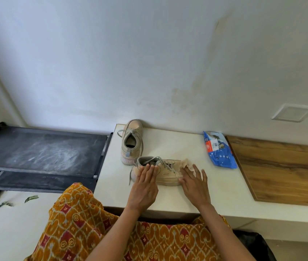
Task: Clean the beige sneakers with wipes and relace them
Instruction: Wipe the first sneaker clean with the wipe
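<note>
While my left hand (pixel 144 182) lies flat-fingered on the near sneaker (pixel 158 172) and my right hand (pixel 193 182), fingers spread, presses a wipe (pixel 187 163) on its toe, I'd say I'm mid-clean, since the other sneaker (pixel 131 142) behind it and the relacing look untouched.

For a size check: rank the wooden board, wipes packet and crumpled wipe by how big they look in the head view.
1. Wooden board, cropped by the frame edge.
2. Wipes packet.
3. Crumpled wipe, partly covered by the right hand.

We reach both forearms forward, our left hand (pixel 145 182) flat with straight fingers, our right hand (pixel 193 182) spread, fingers extended.
</note>
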The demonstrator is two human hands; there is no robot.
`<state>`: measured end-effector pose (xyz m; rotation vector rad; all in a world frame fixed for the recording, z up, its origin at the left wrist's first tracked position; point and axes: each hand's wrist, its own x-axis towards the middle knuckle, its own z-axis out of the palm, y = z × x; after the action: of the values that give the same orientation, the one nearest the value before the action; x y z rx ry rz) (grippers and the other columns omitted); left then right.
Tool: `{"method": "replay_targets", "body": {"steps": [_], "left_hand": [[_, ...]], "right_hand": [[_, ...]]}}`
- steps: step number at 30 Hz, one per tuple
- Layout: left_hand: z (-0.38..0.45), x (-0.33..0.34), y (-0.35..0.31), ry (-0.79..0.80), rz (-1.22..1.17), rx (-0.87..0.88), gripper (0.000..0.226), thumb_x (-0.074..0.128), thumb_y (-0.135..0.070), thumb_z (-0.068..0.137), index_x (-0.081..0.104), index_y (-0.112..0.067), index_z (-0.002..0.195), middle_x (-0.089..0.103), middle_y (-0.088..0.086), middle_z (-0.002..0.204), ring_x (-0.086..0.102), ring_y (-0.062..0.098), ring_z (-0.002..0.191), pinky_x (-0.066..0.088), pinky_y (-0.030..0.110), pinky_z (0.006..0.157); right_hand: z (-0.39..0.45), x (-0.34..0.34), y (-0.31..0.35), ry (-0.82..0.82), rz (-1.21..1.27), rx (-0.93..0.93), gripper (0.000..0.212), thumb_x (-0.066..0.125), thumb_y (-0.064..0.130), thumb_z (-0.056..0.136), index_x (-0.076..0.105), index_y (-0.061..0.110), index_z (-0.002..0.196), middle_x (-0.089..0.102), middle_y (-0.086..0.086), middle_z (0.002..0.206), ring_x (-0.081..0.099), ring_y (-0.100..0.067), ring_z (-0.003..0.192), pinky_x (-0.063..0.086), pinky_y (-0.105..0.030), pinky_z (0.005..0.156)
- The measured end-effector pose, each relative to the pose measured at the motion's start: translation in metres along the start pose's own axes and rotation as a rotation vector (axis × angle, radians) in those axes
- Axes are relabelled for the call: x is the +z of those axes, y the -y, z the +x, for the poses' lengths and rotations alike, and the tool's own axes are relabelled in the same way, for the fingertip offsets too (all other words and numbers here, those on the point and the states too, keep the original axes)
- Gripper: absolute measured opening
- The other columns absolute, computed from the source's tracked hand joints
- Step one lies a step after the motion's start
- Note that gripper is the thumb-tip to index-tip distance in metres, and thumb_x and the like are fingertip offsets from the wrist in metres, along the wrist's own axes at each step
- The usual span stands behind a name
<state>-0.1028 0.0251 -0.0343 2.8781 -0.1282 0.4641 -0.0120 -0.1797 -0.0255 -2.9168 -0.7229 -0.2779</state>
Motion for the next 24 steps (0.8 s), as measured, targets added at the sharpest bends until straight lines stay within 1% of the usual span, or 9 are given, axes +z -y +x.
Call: {"method": "replay_targets", "body": {"steps": [2,4,7,9,11,16,20,22,24], "left_hand": [[0.0,0.0,0.001,0.015,0.008,0.003,0.074,0.034,-0.028,0.089,-0.004,-0.005,0.148,0.041,0.016,0.144,0.023,0.026,0.137,0.005,0.04,0.116],[0.0,-0.001,0.001,0.023,0.02,0.006,0.074,0.034,-0.028,0.089,-0.005,-0.005,0.148,0.041,0.016,0.144,0.023,0.026,0.137,0.005,0.04,0.116],[0.0,0.0,0.0,0.022,0.01,0.007,0.074,0.033,-0.028,0.089,-0.005,-0.005,0.148,0.04,0.016,0.145,0.022,0.026,0.138,0.005,0.04,0.116],[0.0,0.002,0.001,0.009,0.008,0.011,0.074,0.034,-0.028,0.089,-0.005,-0.005,0.148,0.04,0.016,0.145,0.023,0.026,0.138,0.006,0.041,0.116],[0.0,0.003,0.002,0.007,0.007,0.012,0.074,0.033,-0.028,0.089,-0.006,-0.006,0.148,0.04,0.016,0.145,0.023,0.026,0.137,0.006,0.041,0.116],[0.0,0.003,0.002,0.004,0.0,0.018,0.076,0.035,-0.027,0.088,-0.006,-0.006,0.148,0.04,0.016,0.145,0.023,0.025,0.137,0.004,0.04,0.116],[-0.001,0.001,0.002,-0.016,-0.006,0.025,0.076,0.037,-0.027,0.087,-0.003,-0.006,0.148,0.041,0.015,0.144,0.023,0.025,0.137,0.004,0.039,0.117],[-0.001,0.003,0.003,-0.023,0.006,0.028,0.075,0.036,-0.028,0.087,-0.003,-0.006,0.148,0.041,0.015,0.145,0.022,0.025,0.138,0.004,0.04,0.117],[-0.001,0.006,0.003,-0.028,0.021,0.031,0.075,0.035,-0.028,0.088,-0.004,-0.006,0.148,0.038,0.015,0.146,0.017,0.026,0.141,0.005,0.04,0.117]], "right_hand": [[0.008,0.001,0.009,0.087,0.067,0.071,0.067,0.009,0.058,0.089,0.028,0.029,0.146,0.019,0.014,0.151,0.009,-0.019,0.146,-0.006,-0.04,0.115],[0.018,0.002,0.025,0.074,0.144,0.069,0.069,0.007,0.058,0.089,0.02,0.026,0.148,0.008,0.013,0.151,0.001,-0.017,0.146,-0.009,-0.038,0.115],[0.019,0.003,0.031,0.005,0.227,0.04,0.061,0.017,0.04,0.092,0.039,0.014,0.142,0.035,-0.006,0.15,0.029,-0.025,0.14,0.016,-0.036,0.117],[0.013,0.002,0.022,-0.049,0.284,0.061,0.046,0.032,0.022,0.092,0.052,0.009,0.132,0.054,-0.012,0.134,0.049,-0.029,0.124,0.04,-0.038,0.105],[0.011,-0.003,0.01,-0.085,0.24,0.042,0.036,0.048,0.004,0.089,0.06,0.005,0.123,0.063,-0.013,0.12,0.058,-0.03,0.108,0.051,-0.041,0.091],[0.033,-0.019,-0.001,-0.14,0.062,0.179,0.017,0.072,0.015,0.079,0.071,0.009,0.095,0.069,-0.006,0.092,0.059,-0.027,0.086,0.044,-0.036,0.068],[0.05,-0.023,0.015,-0.164,-0.001,0.313,0.01,0.077,0.028,0.074,0.073,0.019,0.077,0.065,-0.001,0.098,0.054,-0.023,0.099,0.035,-0.037,0.086],[0.045,-0.014,0.023,-0.204,0.018,0.25,0.008,0.075,0.028,0.077,0.075,0.02,0.077,0.066,-0.004,0.111,0.053,-0.026,0.114,0.029,-0.043,0.101],[0.028,0.0,0.026,-0.202,-0.026,0.162,0.021,0.058,0.035,0.089,0.075,0.024,0.087,0.061,-0.007,0.127,0.046,-0.028,0.128,0.017,-0.045,0.11]]}}
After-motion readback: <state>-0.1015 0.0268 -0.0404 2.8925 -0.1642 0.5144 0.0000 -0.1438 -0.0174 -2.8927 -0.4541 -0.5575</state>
